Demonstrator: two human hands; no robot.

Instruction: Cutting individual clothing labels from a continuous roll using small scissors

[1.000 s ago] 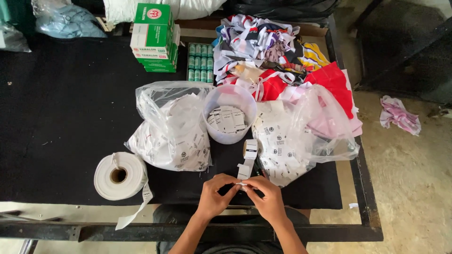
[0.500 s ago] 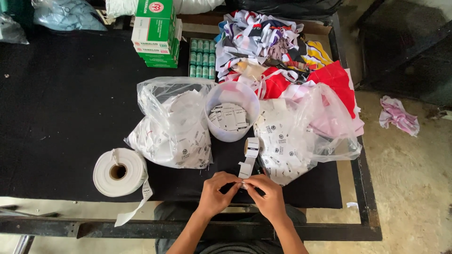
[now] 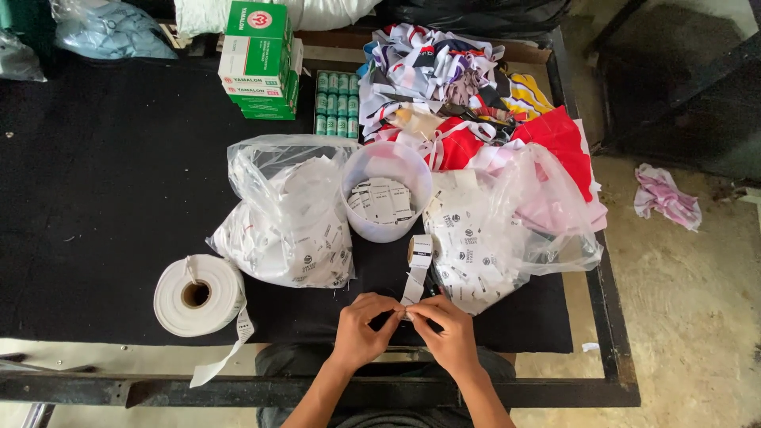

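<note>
My left hand (image 3: 362, 330) and my right hand (image 3: 448, 331) meet at the near edge of the black table (image 3: 103, 182), fingertips pinched together on the end of a white printed label strip (image 3: 414, 279). The strip runs up to a small label roll (image 3: 420, 250) standing just beyond my hands. Behind it sits a clear plastic tub (image 3: 386, 198) with several cut labels inside. A clear bag of labels (image 3: 289, 222) lies to the left of the tub, and another bag of labels (image 3: 483, 238) to the right.
A large white tape roll (image 3: 198, 295) with a loose tail lies at the near left. Green and white boxes (image 3: 260, 59) and a pack of small green cans (image 3: 337, 103) stand at the back. Mixed coloured fabric (image 3: 468, 87) is piled at the back right. A pink cloth (image 3: 666, 196) lies on the floor.
My hands stay pinched on the strip end at the same spot; only the fingers shift slightly. The view has tilted a little.
</note>
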